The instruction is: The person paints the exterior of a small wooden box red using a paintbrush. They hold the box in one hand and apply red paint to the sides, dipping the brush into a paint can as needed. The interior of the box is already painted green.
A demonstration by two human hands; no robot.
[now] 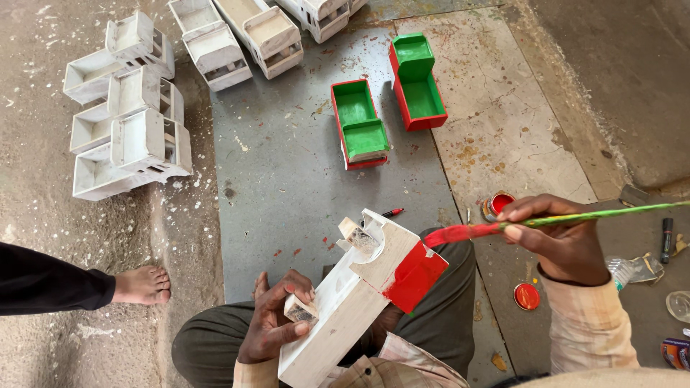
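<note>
My left hand (277, 322) grips a white wooden toy truck (345, 302) by its lower side, holding it tilted over my lap. One end panel of the truck (415, 276) is painted red. My right hand (560, 241) holds a long green-handled paintbrush (575, 215), whose red-loaded tip (460, 233) hovers just above the red panel. A small open tin of red paint (497, 204) sits on the floor right behind my right hand, and its red lid (526, 296) lies nearer to me.
Two red-and-green painted trucks (359, 123) (417, 82) rest on the grey slab. Several unpainted white trucks (126, 122) (244, 36) are grouped at the left and top. Another person's bare foot (141, 284) stands at the left. A black marker (666, 239) and clutter lie at the right.
</note>
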